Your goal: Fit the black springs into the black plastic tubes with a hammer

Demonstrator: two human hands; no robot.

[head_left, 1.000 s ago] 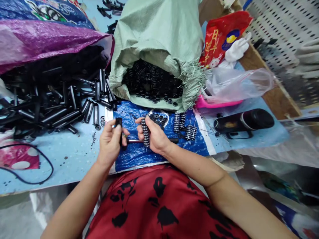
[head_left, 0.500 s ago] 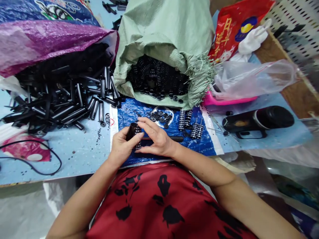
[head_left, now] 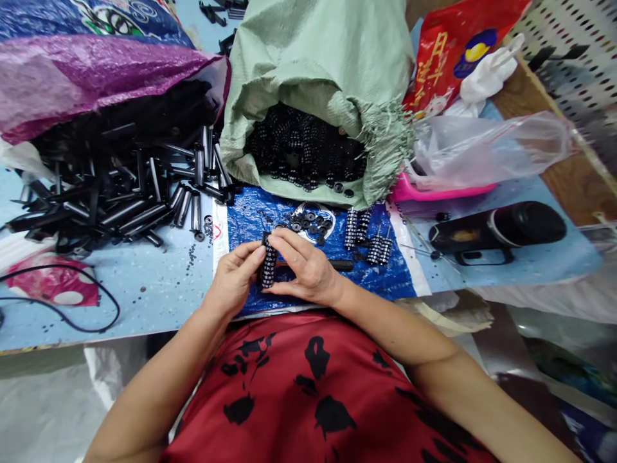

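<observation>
Between my two hands stands a roller of stacked black wheels (head_left: 268,267) with white characters round them. My left hand (head_left: 230,278) pinches its left side with thumb and fingers, near the upper half. My right hand (head_left: 307,269) closes on it from the right, fingertips at the top end and thumb at the bottom end. A dark rod-like tool (head_left: 341,265) lies partly hidden beneath my right hand. Loose black discs (head_left: 313,224) are scattered just beyond the fingers. Finished-looking rollers of the same kind (head_left: 351,228) lie to the right on the blue sheet (head_left: 400,276).
A green woven sack (head_left: 318,58) gapes open ahead, full of black wheels. At left, black tubular casings (head_left: 139,218) spill from a purple-lined bag (head_left: 110,83). A black flask (head_left: 501,231), a pink tray (head_left: 443,193) and thin metal pins (head_left: 424,251) lie at right.
The black casing seen in my left hand has turned, so the roller's lettered face now shows more plainly. Both hands stay close together in nearly the same place.
</observation>
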